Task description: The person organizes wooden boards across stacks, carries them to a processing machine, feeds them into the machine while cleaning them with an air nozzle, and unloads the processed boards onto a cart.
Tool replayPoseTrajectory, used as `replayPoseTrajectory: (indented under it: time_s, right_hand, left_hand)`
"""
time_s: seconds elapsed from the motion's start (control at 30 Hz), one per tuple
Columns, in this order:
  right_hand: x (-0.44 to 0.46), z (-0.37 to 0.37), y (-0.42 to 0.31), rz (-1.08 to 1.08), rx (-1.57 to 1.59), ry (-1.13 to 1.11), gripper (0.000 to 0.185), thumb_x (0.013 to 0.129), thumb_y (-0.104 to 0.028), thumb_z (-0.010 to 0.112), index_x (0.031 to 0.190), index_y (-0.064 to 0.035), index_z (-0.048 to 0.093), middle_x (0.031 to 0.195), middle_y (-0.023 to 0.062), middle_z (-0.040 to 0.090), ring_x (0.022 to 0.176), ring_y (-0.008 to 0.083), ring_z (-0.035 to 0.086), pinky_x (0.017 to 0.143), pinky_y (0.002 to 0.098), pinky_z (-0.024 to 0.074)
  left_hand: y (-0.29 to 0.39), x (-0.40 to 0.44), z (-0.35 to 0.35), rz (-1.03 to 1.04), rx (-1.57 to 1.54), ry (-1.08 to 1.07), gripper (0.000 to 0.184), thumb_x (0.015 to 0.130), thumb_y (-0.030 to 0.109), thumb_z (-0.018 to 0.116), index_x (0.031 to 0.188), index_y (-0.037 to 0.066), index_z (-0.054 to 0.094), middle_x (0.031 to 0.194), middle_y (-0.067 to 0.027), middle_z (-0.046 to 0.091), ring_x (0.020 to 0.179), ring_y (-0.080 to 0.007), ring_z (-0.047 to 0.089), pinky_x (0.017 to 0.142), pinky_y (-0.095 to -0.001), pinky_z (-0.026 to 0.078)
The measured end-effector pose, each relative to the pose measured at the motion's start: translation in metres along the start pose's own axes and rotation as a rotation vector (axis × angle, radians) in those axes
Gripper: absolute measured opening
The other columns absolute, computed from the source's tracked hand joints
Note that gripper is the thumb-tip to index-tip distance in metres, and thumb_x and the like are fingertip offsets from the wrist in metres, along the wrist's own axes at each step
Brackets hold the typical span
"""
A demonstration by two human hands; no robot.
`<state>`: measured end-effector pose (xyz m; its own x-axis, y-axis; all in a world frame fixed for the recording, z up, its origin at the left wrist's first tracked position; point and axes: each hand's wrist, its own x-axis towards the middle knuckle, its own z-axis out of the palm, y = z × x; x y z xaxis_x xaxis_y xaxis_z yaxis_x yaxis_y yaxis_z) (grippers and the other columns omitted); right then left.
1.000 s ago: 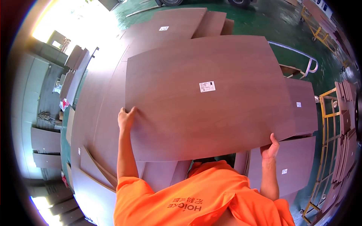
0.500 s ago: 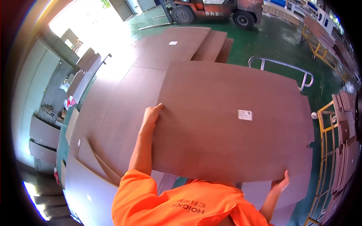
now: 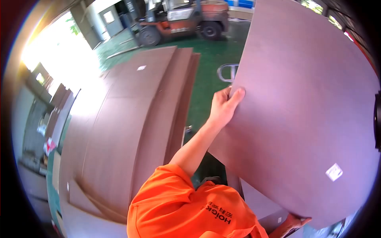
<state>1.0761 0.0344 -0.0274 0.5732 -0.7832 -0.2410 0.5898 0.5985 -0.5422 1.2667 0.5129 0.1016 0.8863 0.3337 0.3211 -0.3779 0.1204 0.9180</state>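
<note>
A large brown panel (image 3: 305, 103) fills the view from one o'clock round to five, tilted, its left edge slanting from near twelve o'clock down to the left hand (image 3: 228, 105), at about one o'clock from the middle; that hand grips the edge, its thumb pressed flat on the near face and its other fingers curled round behind, narrow about the board; the right hand (image 3: 293, 223), at five o'clock, holds the lower edge, one digit stretched along it, while I cannot tell how the rest of its fingers lie behind the board; a white label (image 3: 334, 172) sits on the panel at four o'clock; a metal rail (image 3: 227, 73) shows just beside the left edge, at one o'clock; a broad stack of brown boards (image 3: 119, 115) lies at nine o'clock, well apart from both hands, its edges stepped on the right and a small label (image 3: 141, 68) on it at half past ten; an orange forklift (image 3: 178, 20) stands on the green floor (image 3: 210, 51) towards twelve o'clock; the person's orange shirt (image 3: 190, 202) is at six.
</note>
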Motion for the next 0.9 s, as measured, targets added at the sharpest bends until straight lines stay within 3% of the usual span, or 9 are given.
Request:
replayPoseTrajectory:
  time_s: [0.1, 0.17, 0.2, 0.3, 0.4, 0.5, 0.63, 0.7, 0.9]
  right_hand:
    - [-0.035, -0.056, -0.055, -0.096, 0.007, 0.11, 0.07, 0.079, -0.047, 0.06, 0.137, -0.0119, 0.045, 0.14, 0.0108, 0.045, 0.129, 0.0347, 0.039, 0.105, 0.0552, 0.0337]
    - [-0.069, -0.104, -0.107, -0.176, 0.055, 0.184, 0.075, 0.077, -0.047, 0.061, 0.139, -0.0109, 0.042, 0.14, 0.0102, 0.045, 0.129, 0.0347, 0.039, 0.105, 0.0553, 0.0327]
    - [-0.087, -0.122, -0.13, -0.218, 0.085, 0.209, 0.077, 0.075, -0.047, 0.062, 0.14, -0.0104, 0.04, 0.14, 0.0099, 0.045, 0.129, 0.0347, 0.039, 0.105, 0.0553, 0.0322]
    - [-0.098, -0.184, -0.189, -0.482, 0.089, 0.176, 0.078, 0.077, -0.049, 0.061, 0.141, -0.0104, 0.039, 0.141, 0.0094, 0.045, 0.127, 0.034, 0.042, 0.106, 0.0522, 0.0321]
    - [-0.143, -0.203, -0.216, -0.473, 0.266, 0.234, 0.068, 0.074, -0.047, 0.064, 0.129, -0.0081, 0.052, 0.125, 0.0107, 0.058, 0.117, 0.0318, 0.052, 0.103, 0.0472, 0.0376]
    - [-0.167, -0.222, -0.257, -0.447, 0.32, 0.302, 0.067, 0.074, -0.05, 0.065, 0.125, -0.0072, 0.056, 0.121, 0.0089, 0.061, 0.111, 0.0276, 0.056, 0.096, 0.0432, 0.0426]
    - [-0.177, -0.161, -0.248, -0.443, 0.318, 0.412, 0.066, 0.075, -0.052, 0.065, 0.123, -0.0066, 0.057, 0.118, 0.0094, 0.062, 0.109, 0.0261, 0.058, 0.095, 0.0414, 0.0435]
    - [-0.168, -0.184, -0.251, -0.412, 0.342, 0.418, 0.067, 0.075, -0.053, 0.066, 0.123, -0.0061, 0.056, 0.118, 0.0098, 0.062, 0.109, 0.026, 0.057, 0.095, 0.0414, 0.0436]
    - [-0.181, -0.19, -0.3, -0.453, 0.31, 0.481, 0.065, 0.075, -0.053, 0.067, 0.118, -0.0042, 0.059, 0.112, 0.0106, 0.063, 0.104, 0.0251, 0.058, 0.093, 0.0395, 0.0444]
  left_hand:
    - [-0.039, 0.004, 0.032, -0.173, -0.131, -0.402, 0.027, 0.088, 0.031, 0.068, 0.082, 0.005, 0.063, 0.076, 0.0037, 0.057, 0.071, -0.0075, 0.05, 0.063, -0.0246, 0.04]
    - [-0.073, -0.006, 0.069, -0.249, -0.137, -0.333, 0.018, 0.086, 0.023, 0.069, 0.09, 0.006, 0.066, 0.084, 0.0005, 0.064, 0.077, -0.0112, 0.058, 0.072, -0.0257, 0.047]
    - [-0.072, -0.005, 0.1, -0.384, -0.44, -0.344, 0.011, 0.084, 0.016, 0.068, 0.091, 0.008, 0.066, 0.085, 0.0004, 0.064, 0.078, -0.012, 0.058, 0.073, -0.0291, 0.048]
    - [-0.026, -0.066, 0.193, -0.781, -0.592, -0.623, 0.06, 0.089, 0.041, 0.049, 0.136, 0.004, 0.042, 0.138, -0.0184, 0.043, 0.125, -0.0376, 0.043, 0.102, -0.0537, 0.038]
    - [-0.017, -0.128, 0.238, -0.531, -0.205, -0.282, 0.065, 0.093, 0.046, 0.045, 0.139, 0.0, 0.04, 0.143, -0.0185, 0.039, 0.127, -0.0346, 0.042, 0.104, -0.0478, 0.038]
    - [-0.053, -0.154, 0.252, -0.391, -0.219, -0.432, 0.064, 0.093, 0.046, 0.045, 0.137, 0.0, 0.044, 0.141, -0.0174, 0.043, 0.127, -0.0317, 0.044, 0.106, -0.0438, 0.036]
    - [0.014, -0.145, 0.257, -0.119, -0.143, -0.478, 0.063, 0.093, 0.045, 0.046, 0.135, -0.002, 0.045, 0.139, -0.0173, 0.045, 0.124, -0.0312, 0.047, 0.104, -0.0436, 0.038]
    - [0.002, -0.136, 0.258, -0.368, -0.159, -0.423, 0.06, 0.093, 0.043, 0.047, 0.133, -0.002, 0.048, 0.136, -0.0172, 0.047, 0.122, -0.0302, 0.048, 0.103, -0.0432, 0.039]
    - [0.006, -0.191, 0.256, -0.294, -0.169, -0.459, 0.056, 0.092, 0.041, 0.047, 0.129, -0.001, 0.051, 0.131, -0.0157, 0.051, 0.119, -0.0292, 0.051, 0.102, -0.043, 0.039]
